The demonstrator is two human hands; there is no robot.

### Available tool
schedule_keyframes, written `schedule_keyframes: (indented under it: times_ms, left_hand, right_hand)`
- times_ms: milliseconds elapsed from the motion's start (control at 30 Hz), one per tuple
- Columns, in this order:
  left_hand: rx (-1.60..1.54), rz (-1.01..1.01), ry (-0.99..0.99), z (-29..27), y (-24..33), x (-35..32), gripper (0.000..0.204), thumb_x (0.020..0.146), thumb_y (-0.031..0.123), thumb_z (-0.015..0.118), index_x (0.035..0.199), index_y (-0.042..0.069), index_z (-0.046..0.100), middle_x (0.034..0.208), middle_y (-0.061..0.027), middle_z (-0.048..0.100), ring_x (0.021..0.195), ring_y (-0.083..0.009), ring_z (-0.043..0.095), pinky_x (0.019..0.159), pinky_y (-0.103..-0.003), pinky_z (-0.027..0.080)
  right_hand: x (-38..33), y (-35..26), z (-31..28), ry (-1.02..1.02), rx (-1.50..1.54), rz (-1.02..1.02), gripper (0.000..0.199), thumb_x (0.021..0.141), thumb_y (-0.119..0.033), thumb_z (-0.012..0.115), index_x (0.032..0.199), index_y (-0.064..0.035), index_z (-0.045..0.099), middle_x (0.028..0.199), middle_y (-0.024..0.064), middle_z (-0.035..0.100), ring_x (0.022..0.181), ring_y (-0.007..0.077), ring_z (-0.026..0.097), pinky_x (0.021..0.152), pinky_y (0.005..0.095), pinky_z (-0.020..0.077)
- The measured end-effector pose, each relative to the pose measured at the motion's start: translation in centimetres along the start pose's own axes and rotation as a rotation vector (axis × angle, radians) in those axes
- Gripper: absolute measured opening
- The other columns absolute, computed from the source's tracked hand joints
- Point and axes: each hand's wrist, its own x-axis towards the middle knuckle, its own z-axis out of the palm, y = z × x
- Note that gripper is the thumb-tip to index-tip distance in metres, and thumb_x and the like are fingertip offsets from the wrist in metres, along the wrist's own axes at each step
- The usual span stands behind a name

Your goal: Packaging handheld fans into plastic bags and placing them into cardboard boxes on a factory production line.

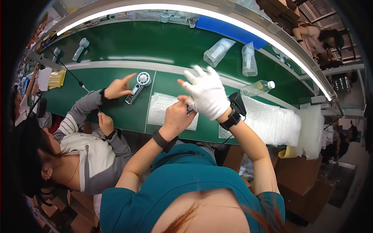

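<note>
My left hand (pixel 176 118) is bare and closed, with a small dark part showing beside its fingers; what it grips is mostly hidden. Over it, my right hand (pixel 208 94) wears a white glove with a bare thumb tip, its fingers spread apart. Below both hands a bubble wrap sheet (pixel 157 110) lies flat on the green bench (pixel 132 116). To the left, a light blue handheld fan (pixel 143 79) rests on the bench, its handle showing inner parts. A co-worker's hand (pixel 116 87) points close to that fan.
A stack of bubble wrap bags (pixel 272 123) lies to the right, behind it a clear bottle (pixel 257 88). Two wrapped items (pixel 249 60) sit on the green strip beyond a metal rail. A blue bin (pixel 229 30) stands farther back. Another fan (pixel 81 48) lies far left.
</note>
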Motion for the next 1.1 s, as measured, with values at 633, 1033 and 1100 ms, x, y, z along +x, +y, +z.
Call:
schedule_keyframes:
  times_ms: [633, 1033, 1100]
  left_hand:
    - [0.132, -0.180, -0.056, 9.3, -4.2, -4.7, 0.036, 0.078, 0.031, 0.067, 0.089, 0.002, 0.048, 0.080, -0.0132, 0.053, 0.073, -0.0312, 0.056, 0.060, -0.040, 0.044]
    - [-0.375, -0.550, -0.144, 7.9, -9.3, -3.1, 0.016, 0.080, 0.014, 0.060, 0.081, -0.002, 0.064, 0.071, -0.0159, 0.064, 0.063, -0.0242, 0.063, 0.059, -0.034, 0.048]
    - [-0.333, -0.542, -0.095, 7.4, -10.0, -3.0, 0.015, 0.078, 0.012, 0.062, 0.080, -0.002, 0.064, 0.066, -0.0160, 0.064, 0.058, -0.0228, 0.063, 0.056, -0.033, 0.048]
  right_hand:
    - [-9.5, 0.9, -0.7, 0.265, 2.505, 1.329, 0.034, 0.086, -0.021, 0.060, 0.107, -0.0007, 0.043, 0.093, 0.0147, 0.055, 0.072, 0.0191, 0.056, 0.064, 0.0323, 0.0503]
    - [-16.7, -4.0, 12.2, -0.381, 0.646, 0.898, 0.043, 0.079, -0.032, 0.062, 0.116, -0.0143, 0.047, 0.083, 0.0184, 0.062, 0.076, 0.0368, 0.061, 0.067, 0.0438, 0.0483]
    - [-16.3, -4.4, 12.4, -0.399, 0.376, 0.745, 0.040, 0.077, -0.027, 0.064, 0.112, -0.0157, 0.049, 0.079, 0.0141, 0.063, 0.072, 0.0339, 0.062, 0.062, 0.0429, 0.0498]
